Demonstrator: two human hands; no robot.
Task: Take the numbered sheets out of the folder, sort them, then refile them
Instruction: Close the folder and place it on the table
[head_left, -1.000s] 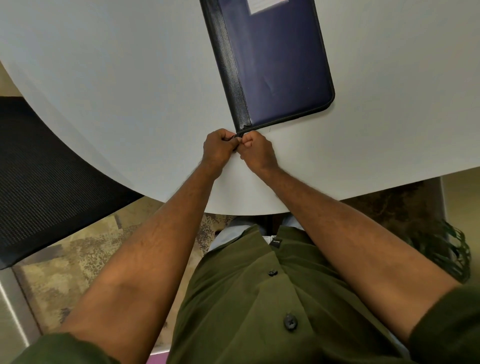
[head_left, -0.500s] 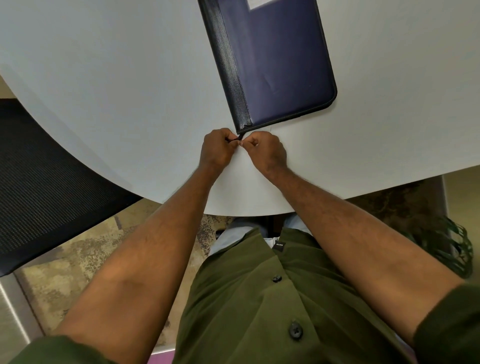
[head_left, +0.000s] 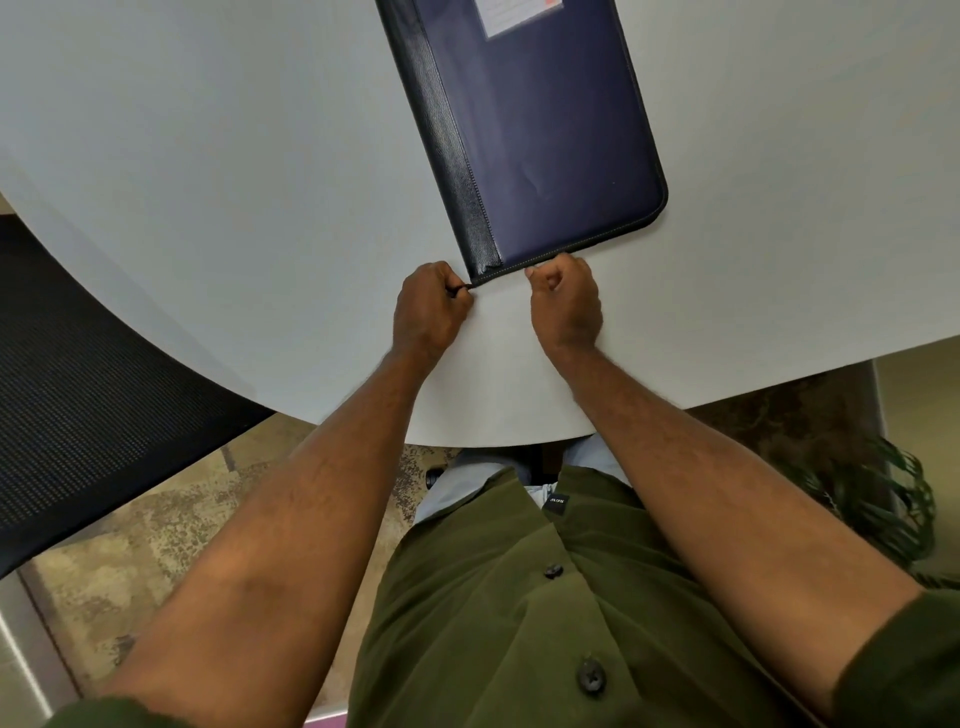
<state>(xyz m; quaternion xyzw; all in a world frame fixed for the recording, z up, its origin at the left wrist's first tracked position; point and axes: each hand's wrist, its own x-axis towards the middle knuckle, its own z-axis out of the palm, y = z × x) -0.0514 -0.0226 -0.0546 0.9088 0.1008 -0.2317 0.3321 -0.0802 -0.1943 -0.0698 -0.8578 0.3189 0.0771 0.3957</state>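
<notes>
Item: zipped navy folder (head_left: 545, 130), flat on the table (head_left: 208, 182) just beyond both fists — left hand (head_left: 428, 309) pinching the corner tab, right hand (head_left: 563, 299) pinching the zip pull along the near edge; unzipping under way, next likely needs pulling rightward round the corner.

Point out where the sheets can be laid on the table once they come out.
Bare table left of the folder, and more to its right. Crowded only at the folder's near edge, where the left hand and right hand grip it.
</notes>
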